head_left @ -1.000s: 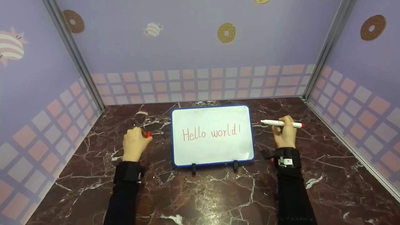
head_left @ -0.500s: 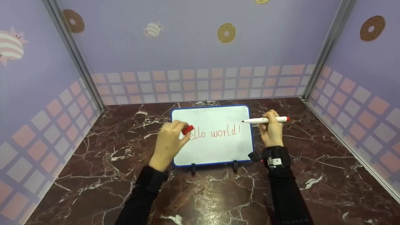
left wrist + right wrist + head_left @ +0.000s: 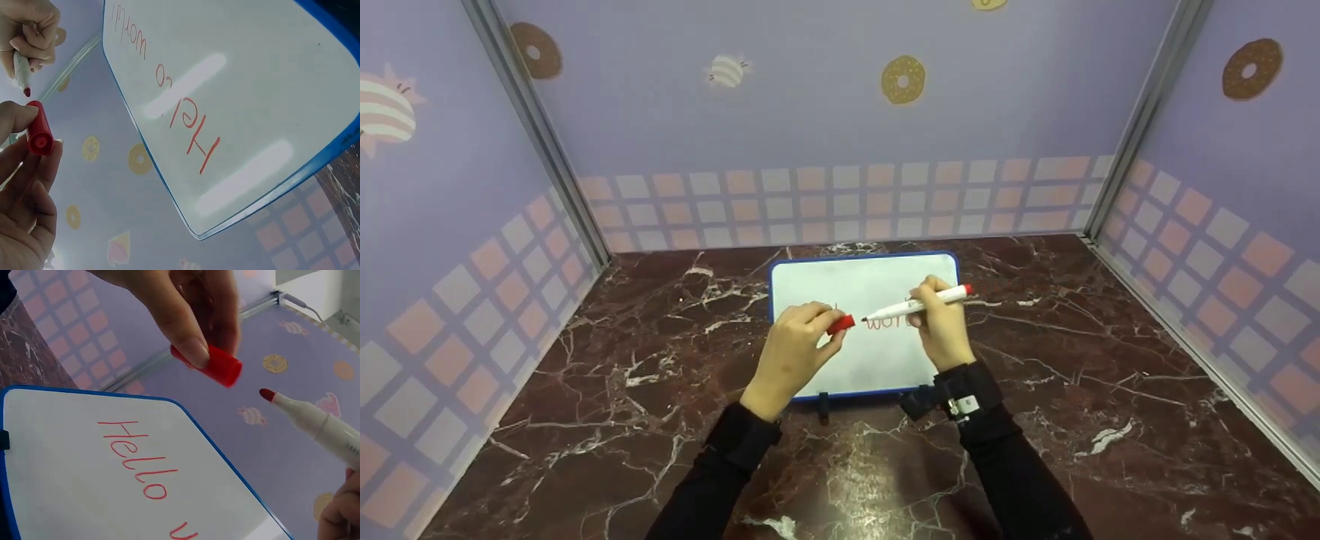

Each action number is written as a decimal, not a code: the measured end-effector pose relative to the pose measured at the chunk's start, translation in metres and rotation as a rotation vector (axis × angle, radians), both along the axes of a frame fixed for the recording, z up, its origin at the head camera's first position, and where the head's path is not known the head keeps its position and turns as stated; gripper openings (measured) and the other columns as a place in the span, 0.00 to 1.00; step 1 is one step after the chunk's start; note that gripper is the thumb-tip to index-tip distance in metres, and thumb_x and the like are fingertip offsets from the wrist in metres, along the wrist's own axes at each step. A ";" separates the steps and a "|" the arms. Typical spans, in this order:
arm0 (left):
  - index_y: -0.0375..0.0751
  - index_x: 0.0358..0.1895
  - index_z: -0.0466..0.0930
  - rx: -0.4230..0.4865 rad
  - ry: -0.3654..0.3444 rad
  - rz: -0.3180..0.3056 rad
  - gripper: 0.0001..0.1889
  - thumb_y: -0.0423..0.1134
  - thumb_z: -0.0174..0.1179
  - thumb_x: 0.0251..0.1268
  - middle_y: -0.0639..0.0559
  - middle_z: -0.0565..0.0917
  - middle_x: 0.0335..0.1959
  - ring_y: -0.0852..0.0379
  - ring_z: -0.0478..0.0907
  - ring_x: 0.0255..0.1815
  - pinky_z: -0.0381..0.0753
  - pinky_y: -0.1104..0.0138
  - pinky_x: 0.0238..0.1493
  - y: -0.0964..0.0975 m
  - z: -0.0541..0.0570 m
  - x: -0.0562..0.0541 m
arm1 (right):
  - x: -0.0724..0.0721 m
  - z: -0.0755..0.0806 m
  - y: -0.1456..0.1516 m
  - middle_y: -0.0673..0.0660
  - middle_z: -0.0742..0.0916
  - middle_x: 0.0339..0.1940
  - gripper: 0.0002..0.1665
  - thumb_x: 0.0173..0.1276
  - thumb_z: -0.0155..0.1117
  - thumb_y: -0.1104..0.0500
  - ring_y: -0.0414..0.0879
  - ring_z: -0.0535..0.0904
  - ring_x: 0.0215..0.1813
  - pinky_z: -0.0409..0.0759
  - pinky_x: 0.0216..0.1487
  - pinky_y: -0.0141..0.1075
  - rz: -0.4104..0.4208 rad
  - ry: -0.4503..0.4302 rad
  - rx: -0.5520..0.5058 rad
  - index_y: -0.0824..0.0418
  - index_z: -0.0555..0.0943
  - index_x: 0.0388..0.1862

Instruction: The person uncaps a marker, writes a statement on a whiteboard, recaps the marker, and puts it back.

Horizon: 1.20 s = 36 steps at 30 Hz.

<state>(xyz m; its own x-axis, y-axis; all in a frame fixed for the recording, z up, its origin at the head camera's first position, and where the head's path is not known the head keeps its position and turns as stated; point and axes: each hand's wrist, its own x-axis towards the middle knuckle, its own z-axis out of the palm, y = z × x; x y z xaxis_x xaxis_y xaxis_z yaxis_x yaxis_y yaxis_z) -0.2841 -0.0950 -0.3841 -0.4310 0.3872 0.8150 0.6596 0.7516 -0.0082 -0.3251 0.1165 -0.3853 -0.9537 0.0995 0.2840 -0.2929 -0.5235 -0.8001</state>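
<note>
My left hand (image 3: pixel 795 349) pinches a red marker cap (image 3: pixel 841 324) between thumb and fingers, its open end toward the right. My right hand (image 3: pixel 943 326) grips a white marker (image 3: pixel 896 309) with a red end plug, its bare red tip aimed at the cap. A small gap parts tip and cap in the right wrist view, where the cap (image 3: pixel 216 367) and the marker (image 3: pixel 315 419) face each other. Both hands are in front of a whiteboard (image 3: pixel 855 367) with a blue frame, hiding part of its red "Hello world!" lettering (image 3: pixel 197 132).
The whiteboard stands on black feet (image 3: pixel 823 409) on a dark red marbled tabletop (image 3: pixel 622 442). Lilac panels (image 3: pixel 810 112) with sweets and checks printed on them enclose the back and sides, joined by metal corner posts (image 3: pixel 540 142).
My left hand has carried the cap rightward to the board's front. My right hand has brought the marker leftward, so tip and cap are now close together.
</note>
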 end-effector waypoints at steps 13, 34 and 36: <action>0.39 0.38 0.87 0.000 0.044 -0.046 0.09 0.35 0.73 0.54 0.50 0.85 0.34 0.53 0.83 0.33 0.85 0.64 0.37 0.010 0.001 0.007 | 0.011 0.000 -0.019 0.46 0.70 0.12 0.24 0.65 0.48 0.76 0.34 0.62 0.14 0.59 0.17 0.22 0.072 0.028 0.076 0.55 0.63 0.12; 0.32 0.45 0.87 0.130 -0.040 -0.105 0.11 0.33 0.65 0.61 0.42 0.84 0.41 0.48 0.84 0.44 0.88 0.65 0.47 0.009 0.002 0.004 | 0.011 0.001 -0.020 0.47 0.74 0.16 0.21 0.66 0.58 0.73 0.37 0.68 0.18 0.66 0.20 0.24 0.141 0.144 0.107 0.57 0.70 0.17; 0.32 0.46 0.86 0.133 -0.031 -0.112 0.12 0.33 0.65 0.61 0.42 0.84 0.42 0.48 0.84 0.44 0.88 0.65 0.48 0.007 0.002 0.003 | 0.010 0.001 -0.020 0.47 0.75 0.17 0.18 0.66 0.59 0.73 0.38 0.69 0.19 0.68 0.21 0.25 0.140 0.146 0.139 0.57 0.72 0.19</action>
<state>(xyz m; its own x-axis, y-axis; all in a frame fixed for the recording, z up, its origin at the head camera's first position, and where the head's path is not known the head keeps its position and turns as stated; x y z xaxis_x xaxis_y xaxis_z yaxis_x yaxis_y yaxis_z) -0.2816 -0.0884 -0.3821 -0.4173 0.3239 0.8491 0.7375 0.6666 0.1082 -0.3151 0.0966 -0.3839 -0.9031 -0.0800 0.4219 -0.3435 -0.4551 -0.8215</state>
